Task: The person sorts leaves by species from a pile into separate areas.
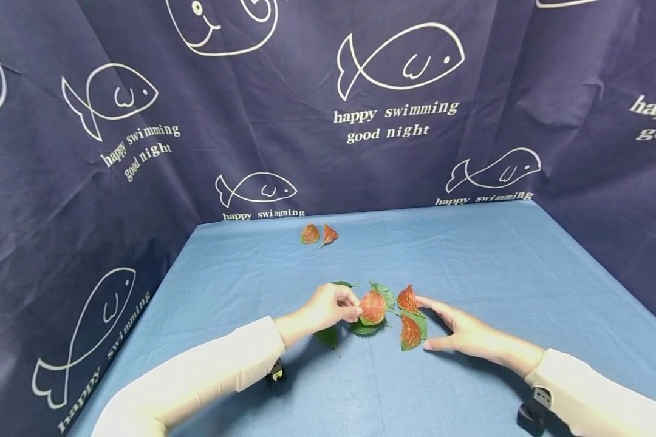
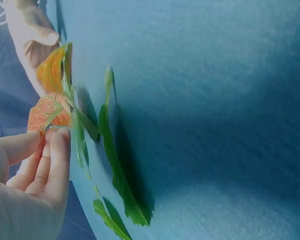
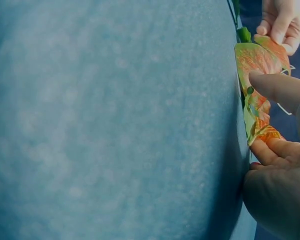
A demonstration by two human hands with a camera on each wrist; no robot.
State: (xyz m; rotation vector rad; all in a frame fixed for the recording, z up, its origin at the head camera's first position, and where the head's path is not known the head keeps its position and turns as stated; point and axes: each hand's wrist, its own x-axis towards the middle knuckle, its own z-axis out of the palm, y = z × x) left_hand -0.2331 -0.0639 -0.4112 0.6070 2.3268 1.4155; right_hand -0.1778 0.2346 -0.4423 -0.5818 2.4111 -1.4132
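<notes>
Head view suggests work midway: two leaves (image 1: pixel 310 234) near the table's far edge (image 1: pixel 393 220), left hand (image 1: pixel 330 306) pinching a red leaf (image 1: pixel 373 307), right hand (image 1: pixel 464 331) spread beside other leaves (image 1: pixel 410 333) remaining mid-table.

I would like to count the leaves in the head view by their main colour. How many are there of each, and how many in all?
Red leaves: 5 (1 in the left hand, 2 beside the right hand, 2 at the back)
Green leaves: 5 in view, some partly covered
Total: 10 in view
</notes>
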